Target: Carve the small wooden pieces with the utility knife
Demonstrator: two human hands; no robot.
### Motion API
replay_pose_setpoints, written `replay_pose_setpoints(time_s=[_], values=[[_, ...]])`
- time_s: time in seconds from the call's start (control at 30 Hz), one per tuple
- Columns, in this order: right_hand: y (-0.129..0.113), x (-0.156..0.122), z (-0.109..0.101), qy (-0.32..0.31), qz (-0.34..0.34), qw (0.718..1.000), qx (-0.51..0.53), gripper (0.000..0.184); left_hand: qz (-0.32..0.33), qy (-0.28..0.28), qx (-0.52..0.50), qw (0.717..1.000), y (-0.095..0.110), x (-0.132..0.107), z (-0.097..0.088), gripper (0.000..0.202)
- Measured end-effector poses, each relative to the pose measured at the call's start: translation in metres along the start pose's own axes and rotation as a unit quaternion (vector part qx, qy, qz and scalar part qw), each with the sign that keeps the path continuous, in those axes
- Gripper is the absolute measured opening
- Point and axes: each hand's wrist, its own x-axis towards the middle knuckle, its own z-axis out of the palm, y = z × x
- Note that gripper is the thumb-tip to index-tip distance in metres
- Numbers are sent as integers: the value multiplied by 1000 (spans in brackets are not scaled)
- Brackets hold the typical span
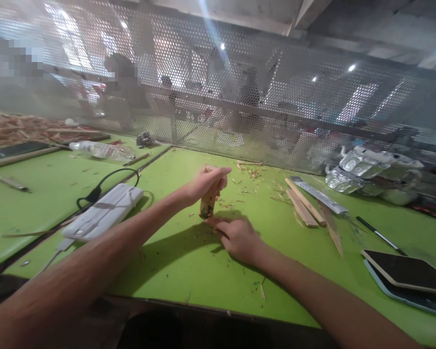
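Note:
My left hand (208, 182) is wrapped round the top of a short wooden piece (208, 204) that stands upright on the green table (189, 261). Its lower end has dark painted marks. My right hand (236, 237) lies low on the table just in front of the piece's base, fingers curled and pinched towards it. What the fingertips hold, if anything, is hidden. Small chips and shavings lie scattered around the base.
A white power bank (103, 211) with a black cable lies at left. Wooden sticks (305, 206) and a metal ruler (319, 196) lie at right, with a pen (380, 236), stacked phones (409, 278), foil packets (374, 169), a plastic bottle (101, 150). Perforated metal screen behind, people beyond.

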Motion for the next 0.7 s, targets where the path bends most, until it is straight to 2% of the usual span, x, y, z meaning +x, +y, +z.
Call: replay_pose_setpoints(time_s=[0.1, 0.27, 0.5, 0.7], values=[[-3, -1, 1, 15, -40, 999, -26, 50, -2, -4, 2, 1000, -1, 0, -1, 52], [-9, -2, 2, 53, -40, 995, -71, 44, -11, -7, 9, 1000, 3, 0, -1, 53], [-11, -4, 3, 2, -18, 995, -95, 51, -19, -20, -2, 1000, 3, -1, 0, 52], [-13, -5, 4, 12, -16, 999, -50, 56, -28, -18, -12, 999, 3, -1, 0, 51]])
